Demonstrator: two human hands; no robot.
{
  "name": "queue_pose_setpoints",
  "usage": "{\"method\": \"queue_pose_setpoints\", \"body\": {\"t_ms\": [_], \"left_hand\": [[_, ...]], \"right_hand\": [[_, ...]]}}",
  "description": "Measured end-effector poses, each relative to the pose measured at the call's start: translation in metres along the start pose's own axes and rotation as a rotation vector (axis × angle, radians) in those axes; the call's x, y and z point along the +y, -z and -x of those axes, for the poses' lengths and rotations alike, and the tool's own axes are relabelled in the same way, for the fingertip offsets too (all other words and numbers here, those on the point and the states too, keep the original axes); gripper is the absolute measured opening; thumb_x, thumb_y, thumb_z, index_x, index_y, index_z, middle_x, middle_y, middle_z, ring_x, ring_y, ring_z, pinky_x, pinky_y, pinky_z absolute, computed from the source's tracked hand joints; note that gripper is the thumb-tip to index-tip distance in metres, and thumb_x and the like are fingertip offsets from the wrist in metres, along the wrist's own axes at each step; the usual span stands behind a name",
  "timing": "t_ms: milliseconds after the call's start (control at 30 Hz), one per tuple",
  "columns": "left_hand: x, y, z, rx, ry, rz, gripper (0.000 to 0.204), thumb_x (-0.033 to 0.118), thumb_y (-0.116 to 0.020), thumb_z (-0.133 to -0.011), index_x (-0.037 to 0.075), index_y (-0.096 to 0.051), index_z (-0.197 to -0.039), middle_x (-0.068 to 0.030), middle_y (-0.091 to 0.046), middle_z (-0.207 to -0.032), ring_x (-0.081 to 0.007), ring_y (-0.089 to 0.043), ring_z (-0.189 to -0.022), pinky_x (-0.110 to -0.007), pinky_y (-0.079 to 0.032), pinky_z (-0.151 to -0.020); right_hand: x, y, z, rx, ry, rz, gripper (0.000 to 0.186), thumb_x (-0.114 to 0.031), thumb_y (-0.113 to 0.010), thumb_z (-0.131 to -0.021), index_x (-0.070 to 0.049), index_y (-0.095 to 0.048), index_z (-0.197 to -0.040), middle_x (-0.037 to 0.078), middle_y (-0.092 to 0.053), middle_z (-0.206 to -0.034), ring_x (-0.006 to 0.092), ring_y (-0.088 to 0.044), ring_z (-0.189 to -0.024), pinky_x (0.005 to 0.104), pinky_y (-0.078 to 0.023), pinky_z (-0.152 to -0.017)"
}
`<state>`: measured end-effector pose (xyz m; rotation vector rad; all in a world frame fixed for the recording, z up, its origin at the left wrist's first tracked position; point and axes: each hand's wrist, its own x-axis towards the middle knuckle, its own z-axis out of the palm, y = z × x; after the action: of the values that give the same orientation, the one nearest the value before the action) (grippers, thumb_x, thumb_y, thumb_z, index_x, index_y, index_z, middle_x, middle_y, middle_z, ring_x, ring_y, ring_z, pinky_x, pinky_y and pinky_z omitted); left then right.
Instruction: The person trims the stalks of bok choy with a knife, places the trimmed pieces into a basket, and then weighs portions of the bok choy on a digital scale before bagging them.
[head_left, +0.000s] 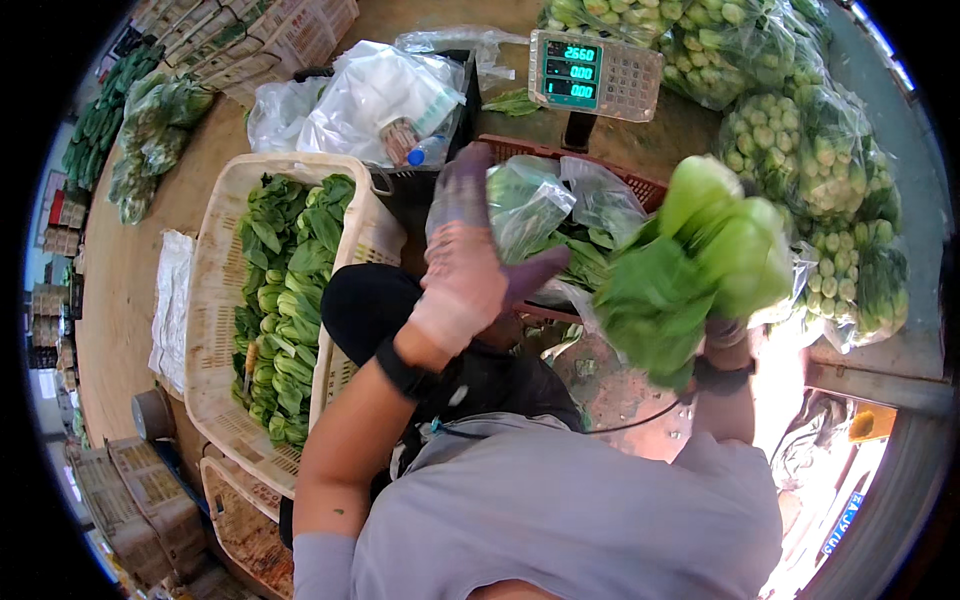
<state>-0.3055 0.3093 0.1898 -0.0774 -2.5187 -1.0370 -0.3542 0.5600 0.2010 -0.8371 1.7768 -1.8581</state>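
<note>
My left hand [462,262], in a pale glove with dark purple fingers, is raised in the middle with thumb and fingers apart, holding nothing. Just beyond it, a clear plastic bag [530,205] of leafy greens lies in a dark red crate [650,188]. My right hand [727,332] is mostly hidden under a bunch of bok choy [715,255], which it grips in the air right of the crate. Motion smears the leaves. To the left, a cream plastic crate [203,330] holds many bok choy heads [290,290].
A digital scale display [595,75] stands behind the red crate. Plastic bags [375,100] and a bottle with a blue cap [430,152] fill a dark crate beside it. Bagged bok choy [820,150] is piled at the right. Cartons [140,500] stand at the lower left.
</note>
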Motion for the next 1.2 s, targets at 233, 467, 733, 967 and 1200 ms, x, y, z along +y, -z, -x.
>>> {"method": "queue_pose_setpoints", "body": {"t_ms": [233, 467, 733, 967, 1200], "left_hand": [[-0.060, -0.024, 0.011, 0.005, 0.495, 1.102, 0.011, -0.001, -0.052, -0.082, 0.000, -0.059, -0.090, 0.0004, -0.055, -0.074, -0.0049, -0.047, -0.063, -0.019, -0.037, -0.056], [-0.040, -0.015, 0.014, -0.091, 0.594, 1.012, 0.027, 0.005, -0.051, -0.085, -0.001, -0.057, -0.110, 0.0024, -0.052, -0.073, -0.0032, -0.040, -0.060, -0.018, -0.033, -0.054], [-0.035, -0.012, -0.006, -0.180, 0.584, 1.136, 0.040, 0.006, -0.051, -0.085, 0.001, -0.048, -0.125, -0.0009, -0.058, -0.087, -0.0062, -0.049, -0.071, -0.019, -0.040, -0.063], [-0.015, -0.029, -0.013, -0.432, 0.551, 1.164, 0.051, 0.008, -0.053, -0.089, -0.001, -0.033, -0.135, -0.0055, -0.055, -0.107, -0.0098, -0.050, -0.090, -0.023, -0.041, -0.080], [-0.030, -0.017, -0.021, -0.364, 0.517, 1.067, 0.052, 0.018, -0.051, -0.088, 0.004, -0.036, -0.136, 0.0035, -0.046, -0.078, -0.0070, -0.039, -0.066, -0.022, -0.038, -0.066]], "right_hand": [[0.040, 0.056, -0.062, -0.416, -0.069, 0.313, 0.110, -0.012, -0.082, -0.058, -0.009, -0.014, -0.145, 0.013, -0.049, -0.128, 0.0215, -0.047, -0.117, 0.0346, -0.035, -0.102], [0.127, -0.058, -0.158, -1.085, -0.477, 1.552, 0.071, -0.036, -0.074, -0.070, -0.019, -0.043, -0.131, 0.022, -0.059, -0.108, 0.0306, -0.061, -0.096, 0.0376, -0.048, -0.081], [0.155, -0.092, -0.129, -0.822, -0.540, 1.522, 0.057, -0.039, -0.034, -0.095, -0.029, -0.012, -0.146, 0.014, -0.006, -0.152, 0.0326, -0.012, -0.139, 0.0521, -0.014, -0.110], [0.233, -0.078, -0.104, -0.623, -0.365, 1.402, 0.054, -0.044, -0.038, -0.091, -0.016, -0.033, -0.137, 0.013, -0.036, -0.140, 0.0292, -0.037, -0.128, 0.0505, -0.035, -0.098], [0.186, 0.022, -0.141, 0.001, -0.564, 0.846, 0.032, -0.025, -0.055, -0.082, -0.008, -0.062, -0.108, 0.016, -0.062, -0.109, 0.0329, -0.059, -0.100, 0.0403, -0.048, -0.083]]}}
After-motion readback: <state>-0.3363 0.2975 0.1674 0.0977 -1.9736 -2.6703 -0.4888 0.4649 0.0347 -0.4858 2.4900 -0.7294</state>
